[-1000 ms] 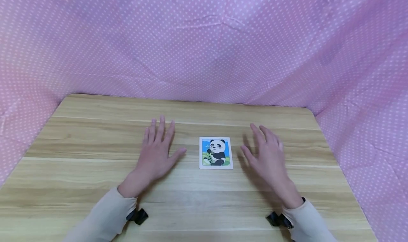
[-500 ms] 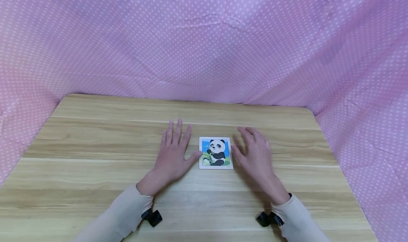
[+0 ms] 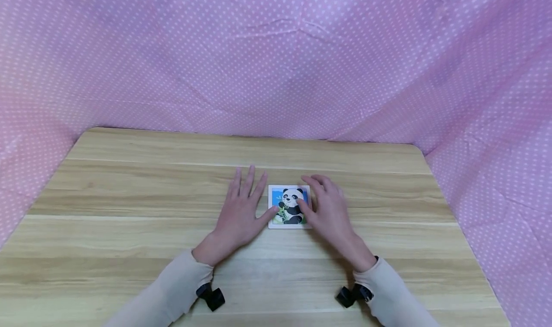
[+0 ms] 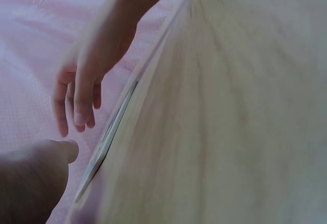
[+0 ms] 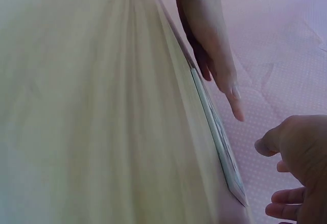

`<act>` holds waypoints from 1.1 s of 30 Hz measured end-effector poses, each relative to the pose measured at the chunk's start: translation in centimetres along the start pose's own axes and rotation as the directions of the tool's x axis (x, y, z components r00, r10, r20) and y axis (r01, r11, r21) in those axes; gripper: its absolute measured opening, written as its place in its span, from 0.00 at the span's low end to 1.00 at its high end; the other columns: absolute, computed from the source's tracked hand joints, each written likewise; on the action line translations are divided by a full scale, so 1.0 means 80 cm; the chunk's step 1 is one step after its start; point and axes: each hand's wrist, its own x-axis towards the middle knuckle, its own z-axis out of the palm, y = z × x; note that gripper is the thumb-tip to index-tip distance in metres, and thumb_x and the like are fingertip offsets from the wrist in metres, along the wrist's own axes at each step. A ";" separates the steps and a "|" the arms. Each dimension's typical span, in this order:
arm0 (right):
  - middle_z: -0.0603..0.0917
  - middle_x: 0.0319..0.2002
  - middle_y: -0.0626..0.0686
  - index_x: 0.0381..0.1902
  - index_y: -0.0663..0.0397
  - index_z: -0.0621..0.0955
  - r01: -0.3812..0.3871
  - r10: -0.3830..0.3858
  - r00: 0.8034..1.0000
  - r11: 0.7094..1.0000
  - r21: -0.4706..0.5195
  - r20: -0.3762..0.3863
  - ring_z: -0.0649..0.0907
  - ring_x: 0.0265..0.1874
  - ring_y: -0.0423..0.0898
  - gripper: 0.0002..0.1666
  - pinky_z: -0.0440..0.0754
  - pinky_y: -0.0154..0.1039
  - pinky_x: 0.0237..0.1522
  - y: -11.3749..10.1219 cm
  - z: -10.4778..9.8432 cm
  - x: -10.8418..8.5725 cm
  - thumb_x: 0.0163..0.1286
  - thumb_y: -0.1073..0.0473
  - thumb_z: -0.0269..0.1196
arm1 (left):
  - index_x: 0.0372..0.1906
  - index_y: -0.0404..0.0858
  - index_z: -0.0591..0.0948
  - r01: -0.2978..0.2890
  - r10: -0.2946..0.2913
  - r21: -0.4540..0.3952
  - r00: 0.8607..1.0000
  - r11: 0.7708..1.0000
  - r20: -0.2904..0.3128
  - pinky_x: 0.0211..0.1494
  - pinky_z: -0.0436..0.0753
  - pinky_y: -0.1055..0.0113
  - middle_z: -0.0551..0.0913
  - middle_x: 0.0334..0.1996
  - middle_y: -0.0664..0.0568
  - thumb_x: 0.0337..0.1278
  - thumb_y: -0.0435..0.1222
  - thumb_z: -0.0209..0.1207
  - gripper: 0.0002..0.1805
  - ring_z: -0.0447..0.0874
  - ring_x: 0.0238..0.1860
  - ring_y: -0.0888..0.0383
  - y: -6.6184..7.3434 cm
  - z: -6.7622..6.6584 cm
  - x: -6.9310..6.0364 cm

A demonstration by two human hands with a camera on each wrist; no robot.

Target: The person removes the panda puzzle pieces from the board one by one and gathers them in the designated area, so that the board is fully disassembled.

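Note:
A small square panda picture puzzle (image 3: 291, 217) with a pale border lies flat on the wooden table. To its left is my left hand (image 3: 241, 217), fingers spread and straight, the thumb tip over the picture's left edge. My right hand (image 3: 332, 214) hovers at the right side with loosely bent fingers, its thumb over the picture. Both wrist views show the panel edge-on; in the left wrist view the right hand (image 4: 97, 66) hangs above the panel (image 4: 110, 137), apart from it. Neither hand grips anything.
The light wood table (image 3: 129, 183) has rounded far corners. Pink cloth with white dots (image 3: 276, 68) hangs behind it and along the sides. A small black camera (image 3: 211, 297) is strapped at the left wrist and another black camera (image 3: 347, 297) at the right.
Both hands have moved inward toward the panda picture, the left going right and the right going left. Their thumbs now overlap it in the head view. The picture stays in place.

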 end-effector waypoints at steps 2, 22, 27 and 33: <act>0.81 0.70 0.65 0.74 0.57 0.82 0.019 -0.019 1.000 1.000 0.014 0.007 0.80 0.70 0.66 0.37 0.71 0.68 0.74 -0.001 0.004 0.001 0.70 0.55 0.79 | 0.92 0.44 0.53 -0.008 0.008 0.005 1.000 1.000 0.004 0.90 0.38 0.37 0.39 0.91 0.39 0.80 0.65 0.54 0.50 0.29 0.90 0.32 0.000 0.001 -0.001; 0.86 0.62 0.62 0.64 0.58 0.87 0.084 -0.080 0.996 0.991 0.104 -0.044 0.84 0.64 0.63 0.26 0.74 0.66 0.71 -0.012 0.030 0.008 0.70 0.59 0.77 | 0.91 0.48 0.59 -0.044 0.044 0.007 0.999 0.999 -0.011 0.91 0.40 0.41 0.42 0.92 0.40 0.78 0.65 0.52 0.47 0.38 0.91 0.38 -0.011 0.013 -0.004; 0.87 0.58 0.60 0.58 0.58 0.89 0.088 -0.081 0.995 0.987 0.136 -0.051 0.84 0.62 0.62 0.19 0.75 0.65 0.70 -0.012 0.036 0.013 0.71 0.60 0.77 | 0.90 0.47 0.62 -0.049 0.049 0.023 0.999 0.999 -0.012 0.91 0.40 0.40 0.43 0.91 0.38 0.76 0.67 0.53 0.48 0.39 0.91 0.39 -0.012 0.015 -0.005; 0.87 0.57 0.59 0.57 0.56 0.90 0.087 -0.087 0.996 0.987 0.134 -0.001 0.82 0.61 0.61 0.18 0.75 0.63 0.69 -0.014 0.038 0.019 0.71 0.60 0.78 | 0.89 0.46 0.64 -0.057 0.057 0.027 0.998 0.998 -0.016 0.91 0.39 0.40 0.44 0.91 0.37 0.75 0.67 0.54 0.48 0.39 0.91 0.39 -0.012 0.015 -0.007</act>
